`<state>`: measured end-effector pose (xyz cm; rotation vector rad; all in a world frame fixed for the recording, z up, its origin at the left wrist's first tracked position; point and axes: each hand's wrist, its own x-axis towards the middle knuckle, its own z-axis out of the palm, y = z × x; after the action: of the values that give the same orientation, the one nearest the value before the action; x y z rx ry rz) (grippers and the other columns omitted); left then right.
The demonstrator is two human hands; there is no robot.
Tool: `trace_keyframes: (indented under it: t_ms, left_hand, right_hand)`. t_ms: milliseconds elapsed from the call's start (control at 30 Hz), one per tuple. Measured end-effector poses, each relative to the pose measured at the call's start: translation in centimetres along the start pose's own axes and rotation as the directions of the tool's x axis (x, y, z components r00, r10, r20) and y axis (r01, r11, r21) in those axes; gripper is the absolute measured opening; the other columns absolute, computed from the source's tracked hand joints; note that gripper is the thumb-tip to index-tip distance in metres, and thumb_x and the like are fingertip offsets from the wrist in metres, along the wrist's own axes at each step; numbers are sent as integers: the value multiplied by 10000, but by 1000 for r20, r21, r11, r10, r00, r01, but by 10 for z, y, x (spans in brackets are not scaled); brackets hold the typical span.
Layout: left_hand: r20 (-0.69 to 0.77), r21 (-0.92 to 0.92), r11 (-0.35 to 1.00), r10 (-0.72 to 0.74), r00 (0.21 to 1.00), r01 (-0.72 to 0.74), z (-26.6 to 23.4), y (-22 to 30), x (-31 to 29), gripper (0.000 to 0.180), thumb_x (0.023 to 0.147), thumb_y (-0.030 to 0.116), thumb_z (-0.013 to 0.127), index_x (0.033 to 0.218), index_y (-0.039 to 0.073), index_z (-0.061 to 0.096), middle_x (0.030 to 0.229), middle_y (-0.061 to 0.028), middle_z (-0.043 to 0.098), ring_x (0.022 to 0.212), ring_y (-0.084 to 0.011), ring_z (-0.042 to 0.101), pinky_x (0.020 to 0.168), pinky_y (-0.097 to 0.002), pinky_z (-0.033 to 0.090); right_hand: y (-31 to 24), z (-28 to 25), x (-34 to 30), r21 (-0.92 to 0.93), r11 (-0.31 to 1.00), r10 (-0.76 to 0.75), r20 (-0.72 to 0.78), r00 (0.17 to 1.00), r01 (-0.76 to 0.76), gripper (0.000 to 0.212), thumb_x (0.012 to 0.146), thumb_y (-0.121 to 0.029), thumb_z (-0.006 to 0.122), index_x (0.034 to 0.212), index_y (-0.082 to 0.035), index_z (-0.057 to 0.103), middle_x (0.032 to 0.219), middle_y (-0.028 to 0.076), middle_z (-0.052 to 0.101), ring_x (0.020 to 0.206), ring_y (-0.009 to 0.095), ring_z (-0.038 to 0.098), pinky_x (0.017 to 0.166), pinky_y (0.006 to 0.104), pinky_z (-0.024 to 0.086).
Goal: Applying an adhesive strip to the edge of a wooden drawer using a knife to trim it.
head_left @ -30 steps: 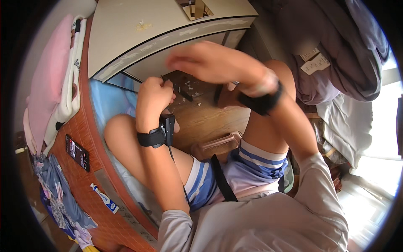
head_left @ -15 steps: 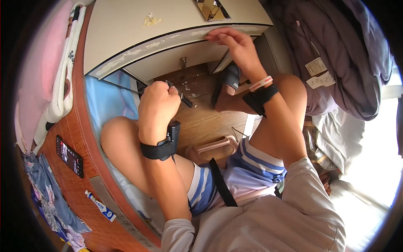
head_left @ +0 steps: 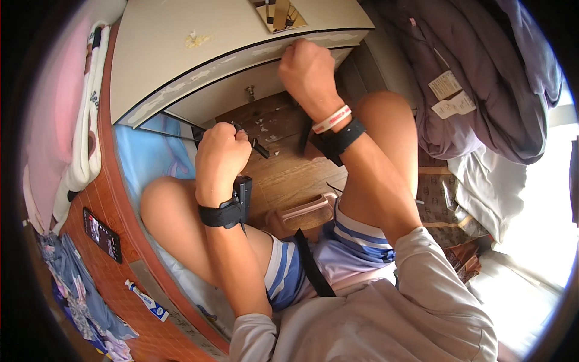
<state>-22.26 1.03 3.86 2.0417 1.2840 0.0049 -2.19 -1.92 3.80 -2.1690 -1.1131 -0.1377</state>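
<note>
From my remote seat I see both of the wearer's hands raised above the knees, in front of the cream cabinet (head_left: 175, 66). The left hand (head_left: 223, 154) sits off the cabinet's near left corner, back upward, with its fingers curled inward. Just beyond the thumb, a black bar (head_left: 260, 149) slants above the wooden floor (head_left: 289, 181). The palm is hidden from me, so I cannot tell how tightly those fingers are closed or whether they have hold of the bar.

The right hand (head_left: 307, 69) is at the cabinet's front edge, toward its right end, with the fingers folded into a fist. I see nothing in it, and I cannot tell whether the knuckles touch the worn edge. A white band (head_left: 332, 119) with red marks circles that wrist, above a black strap (head_left: 341, 143); the left wrist carries a strap with a black box (head_left: 242, 196).

On the cabinet top, a mirror (head_left: 279, 15) lies near the front edge, left of the right corner. On the brown mat (head_left: 129, 265) to the wearer's left, I see a phone (head_left: 102, 235) and, closer to the border, a white-and-blue tube (head_left: 146, 300). A dark quilt (head_left: 482, 78) with white tags fills the far right.
</note>
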Motion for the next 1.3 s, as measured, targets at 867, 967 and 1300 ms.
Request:
trace_keyframes:
  t_ms: [867, 967, 1300]
  left_hand:
    - [82, 36, 999, -33, 996, 30, 21, 14, 5, 327, 936, 216, 603, 881, -96, 686, 915, -324, 679, 942, -502, 662, 820, -536, 532]
    - [46, 59, 998, 0, 999, -3, 23, 5, 5, 326, 932, 215, 604, 883, -96, 688, 926, -323, 682, 944, -503, 661, 823, -542, 530]
    - [28, 63, 998, -9, 1000, 7, 16, 16, 6, 314, 927, 211, 603, 876, -86, 694, 942, -328, 684, 953, -512, 656, 839, -551, 526]
  right_hand:
    - [6, 4, -17, 778, 503, 222, 305, 926, -376, 205, 927, -68, 636, 1036, 95, 696, 872, 154, 770, 682, 187, 724, 648, 313, 565]
    - [-6, 7, -24, 862, 246, 304, 366, 880, -443, 217, 947, -36, 598, 1080, 115, 678, 947, 147, 770, 666, 139, 696, 617, 271, 547]
    - [-15, 22, -32, 868, 383, 218, 247, 944, -316, 237, 959, -113, 686, 1104, 74, 689, 976, 107, 767, 650, 106, 674, 549, 222, 479]
